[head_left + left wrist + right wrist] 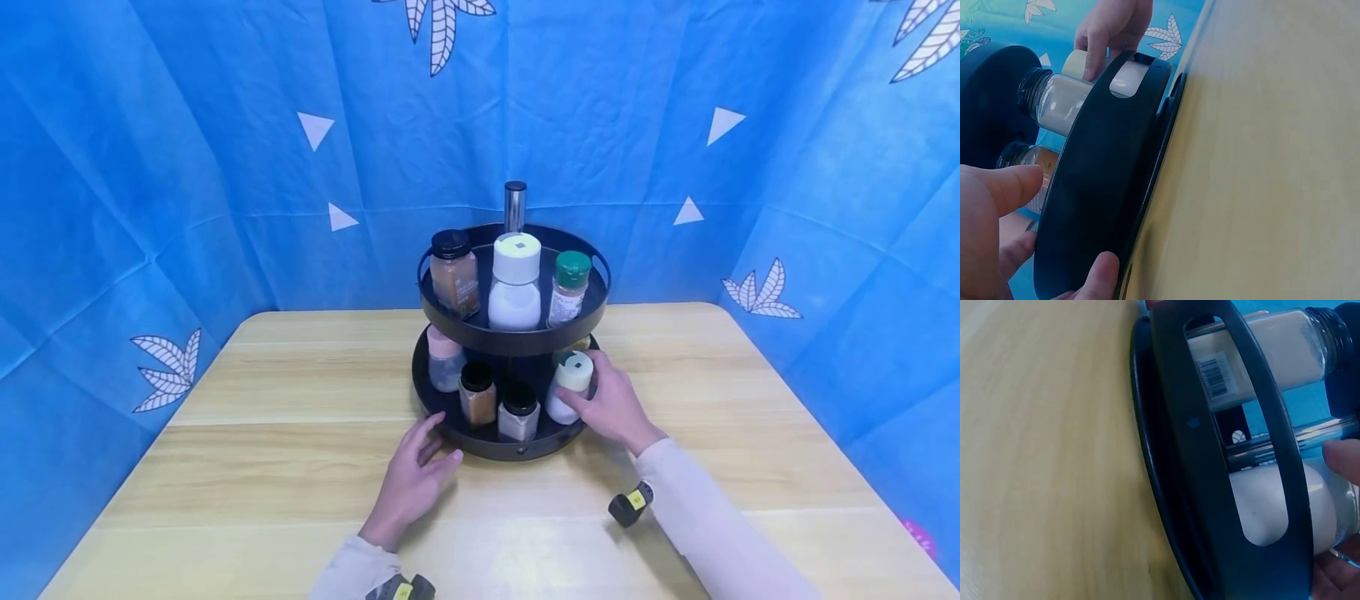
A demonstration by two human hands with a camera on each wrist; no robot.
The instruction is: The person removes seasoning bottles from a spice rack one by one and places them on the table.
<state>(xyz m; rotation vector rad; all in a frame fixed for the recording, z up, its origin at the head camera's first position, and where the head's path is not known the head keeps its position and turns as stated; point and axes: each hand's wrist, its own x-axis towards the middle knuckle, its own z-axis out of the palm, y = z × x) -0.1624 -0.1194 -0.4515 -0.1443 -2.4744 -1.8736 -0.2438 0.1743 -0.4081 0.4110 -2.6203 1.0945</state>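
Note:
A black two-tier round spice rack stands on the table, its lower tray [491,448] holding several jars. On that tray's right side, my right hand [617,404] holds a white-capped bottle of white powder [558,407] between thumb and fingers. The right wrist view shows the same bottle [1260,503] behind the cut-out in the tray's wall. At the tray's front left, my left hand [411,483] rests its loosely spread fingers against the rim. A brown spice jar [477,404] and a black-capped jar of pale powder [519,421] stand between the hands.
The upper tray [517,342] carries a black-capped brown jar [455,283], a large white-capped bottle [515,292] and a green-capped jar [567,298]. A pink-capped jar [444,367] stands at the lower left. Blue cloth [615,125] hangs behind the wooden table [300,400].

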